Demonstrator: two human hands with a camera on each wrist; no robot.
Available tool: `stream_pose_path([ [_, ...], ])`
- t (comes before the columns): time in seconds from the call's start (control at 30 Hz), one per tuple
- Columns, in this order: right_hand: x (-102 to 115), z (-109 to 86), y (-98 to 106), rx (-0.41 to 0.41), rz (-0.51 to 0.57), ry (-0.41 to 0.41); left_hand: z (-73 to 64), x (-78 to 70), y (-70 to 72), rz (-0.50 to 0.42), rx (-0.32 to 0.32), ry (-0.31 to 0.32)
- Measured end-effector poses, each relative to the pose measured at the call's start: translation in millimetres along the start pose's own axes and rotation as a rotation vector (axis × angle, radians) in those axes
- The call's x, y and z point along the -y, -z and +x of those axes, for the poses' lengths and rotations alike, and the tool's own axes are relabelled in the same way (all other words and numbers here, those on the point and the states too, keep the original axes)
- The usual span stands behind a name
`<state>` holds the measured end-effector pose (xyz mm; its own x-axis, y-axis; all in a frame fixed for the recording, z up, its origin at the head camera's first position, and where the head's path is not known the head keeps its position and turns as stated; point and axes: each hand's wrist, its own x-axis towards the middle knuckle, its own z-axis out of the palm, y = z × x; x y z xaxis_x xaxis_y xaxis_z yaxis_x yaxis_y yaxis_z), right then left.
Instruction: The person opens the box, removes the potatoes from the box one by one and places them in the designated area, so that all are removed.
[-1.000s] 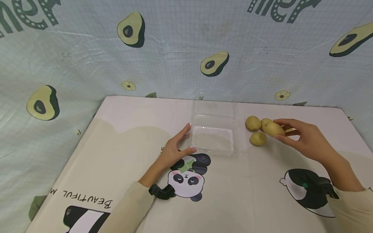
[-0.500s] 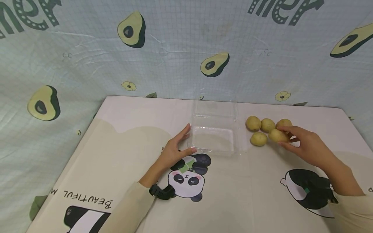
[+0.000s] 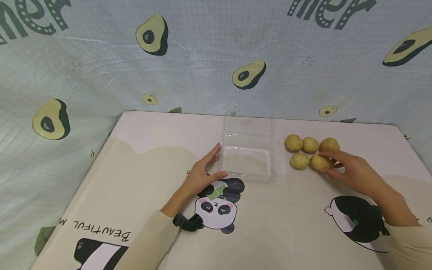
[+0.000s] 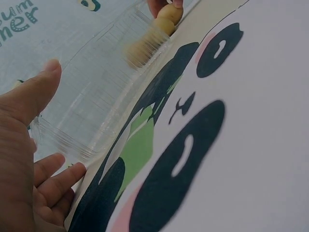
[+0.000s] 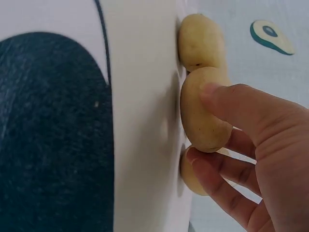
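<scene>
My right hand [image 3: 359,172] pinches a small yellow potato [image 5: 205,108] between thumb and fingers, low at the table, at the near side of the potato group. Close to it lie another near potato [image 3: 299,161] and, behind, a left potato [image 3: 293,143], a middle one [image 3: 310,145] and a right one [image 3: 329,144]. An open clear plastic clamshell container [image 3: 246,161] stands at mid-table with its lid raised at the back. Beside the container's left edge rests my left hand [image 3: 200,174], thumb and fingers spread; in the left wrist view the fingertips [image 4: 77,171] reach its corner.
A cream tablecloth [image 3: 263,225] with printed pandas covers the table. Behind it hangs a pale curtain [image 3: 202,48] with avocado prints, close to the container's lid. A black band [image 3: 187,222] is on the left wrist.
My right hand has brought the potato from over the back row toward me and down beside the near potato. The back middle and right potatoes have come into full view. The left hand stays put.
</scene>
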<state>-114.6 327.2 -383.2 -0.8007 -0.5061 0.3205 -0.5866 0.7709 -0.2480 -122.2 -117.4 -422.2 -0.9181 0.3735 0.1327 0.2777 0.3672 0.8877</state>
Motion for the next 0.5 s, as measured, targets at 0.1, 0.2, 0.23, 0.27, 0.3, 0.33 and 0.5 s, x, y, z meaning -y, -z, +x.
stream_pose_path([
  [0.1,1.1,-1.4,-2.1,-0.006,-0.026,0.023,-0.1,0.7,-0.3,0.003,0.002,-0.002],
  [0.2,2.1,-2.5,-3.4,-0.006,-0.071,0.012,0.0,1.5,-0.6,0.005,0.002,-0.002],
  [0.23,2.7,-2.7,-3.6,-0.005,-0.082,0.005,0.0,1.7,-0.6,0.004,0.001,-0.002],
  [0.27,3.4,-2.9,-3.8,-0.006,-0.093,-0.002,0.0,1.9,-0.6,0.005,0.001,-0.002],
  [0.3,4.1,-3.1,-3.9,-0.009,-0.103,-0.008,0.1,2.0,-0.6,0.006,0.0,-0.003],
  [0.33,4.5,-3.3,-4.1,-0.013,-0.11,-0.012,0.2,2.3,-0.7,0.008,0.0,-0.004],
  [0.5,6.0,-4.0,-4.8,-0.036,-0.126,0.003,-0.1,2.7,-0.9,0.015,-0.002,-0.004],
])
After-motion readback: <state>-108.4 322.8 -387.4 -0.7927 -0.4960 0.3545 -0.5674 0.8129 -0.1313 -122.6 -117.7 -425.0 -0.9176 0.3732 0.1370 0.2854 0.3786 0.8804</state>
